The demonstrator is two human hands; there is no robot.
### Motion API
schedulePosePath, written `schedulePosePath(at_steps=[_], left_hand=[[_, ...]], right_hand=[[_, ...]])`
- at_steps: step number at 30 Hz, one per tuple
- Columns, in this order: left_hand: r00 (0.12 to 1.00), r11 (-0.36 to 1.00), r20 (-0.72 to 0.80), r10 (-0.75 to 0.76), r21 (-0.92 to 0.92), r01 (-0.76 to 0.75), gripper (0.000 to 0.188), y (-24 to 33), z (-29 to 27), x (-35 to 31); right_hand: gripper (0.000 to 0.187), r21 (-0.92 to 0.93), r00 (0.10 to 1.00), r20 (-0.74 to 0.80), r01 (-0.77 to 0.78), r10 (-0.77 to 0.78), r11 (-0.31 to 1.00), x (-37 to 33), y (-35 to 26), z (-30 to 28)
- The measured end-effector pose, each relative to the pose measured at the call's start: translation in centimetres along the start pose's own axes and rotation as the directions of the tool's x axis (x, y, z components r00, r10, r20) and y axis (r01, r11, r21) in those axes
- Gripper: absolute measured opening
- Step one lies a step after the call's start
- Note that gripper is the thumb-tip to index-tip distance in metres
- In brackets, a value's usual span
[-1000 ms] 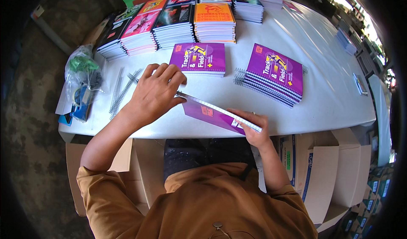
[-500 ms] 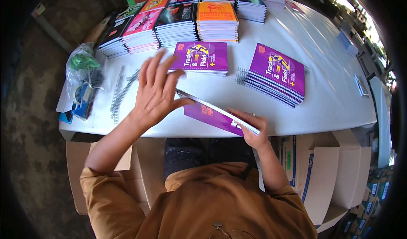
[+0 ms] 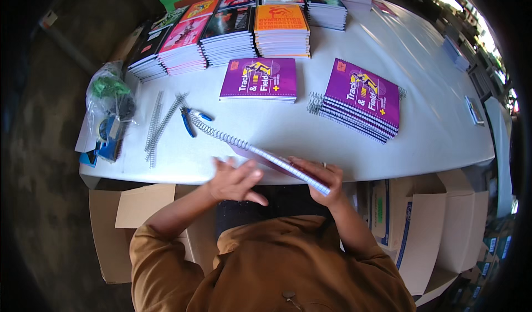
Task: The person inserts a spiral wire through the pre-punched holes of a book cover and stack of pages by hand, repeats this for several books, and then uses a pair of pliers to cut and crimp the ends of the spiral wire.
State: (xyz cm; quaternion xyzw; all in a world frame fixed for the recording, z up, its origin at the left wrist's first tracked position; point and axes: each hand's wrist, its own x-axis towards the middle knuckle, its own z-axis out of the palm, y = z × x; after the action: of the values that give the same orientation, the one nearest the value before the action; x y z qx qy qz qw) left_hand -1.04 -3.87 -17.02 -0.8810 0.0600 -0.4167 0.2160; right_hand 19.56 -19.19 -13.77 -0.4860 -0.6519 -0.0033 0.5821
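Observation:
My right hand (image 3: 321,182) grips the near end of a purple notebook (image 3: 285,167), which is held edge-on above the table's front edge. A metal spiral coil (image 3: 224,136) runs in the holes along its spine, and a loose length sticks out beyond the far-left end. My left hand (image 3: 235,180) is open, fingers spread, just below and left of the notebook, apart from it and slightly blurred. Blue-handled pliers (image 3: 188,125) lie on the table beside the coil's free end. Several loose coils (image 3: 158,126) lie farther left.
A low stack of purple notebooks (image 3: 259,79) lies ahead, with a taller purple stack (image 3: 360,99) to its right, coil ends protruding. Stacks of other notebooks (image 3: 227,32) line the back. A plastic bag (image 3: 111,93) and blue tape dispenser (image 3: 108,135) sit left. Cardboard boxes (image 3: 410,223) flank me below.
My left hand has dropped from above the notebook's far end toward my body, uncovering the pliers and the protruding coil. The notebook in my right hand has tilted a little.

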Motion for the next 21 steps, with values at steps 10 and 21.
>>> schedulePosePath(at_steps=[10, 21], left_hand=[[0.992, 0.994, -0.109, 0.067, 0.092, -0.058, 0.092, -1.6, 0.8, 3.1], [0.886, 0.932, -0.338, -0.317, 0.06, 0.356, 0.1, -4.7, -0.6, 7.6]], right_hand=[[0.046, 0.068, 0.996, 0.074, -0.062, 0.057, 0.996, -1.4, 0.0, -0.5], [0.038, 0.074, 0.997, 0.081, -0.02, 0.014, 0.997, -1.4, 0.0, 0.5]])
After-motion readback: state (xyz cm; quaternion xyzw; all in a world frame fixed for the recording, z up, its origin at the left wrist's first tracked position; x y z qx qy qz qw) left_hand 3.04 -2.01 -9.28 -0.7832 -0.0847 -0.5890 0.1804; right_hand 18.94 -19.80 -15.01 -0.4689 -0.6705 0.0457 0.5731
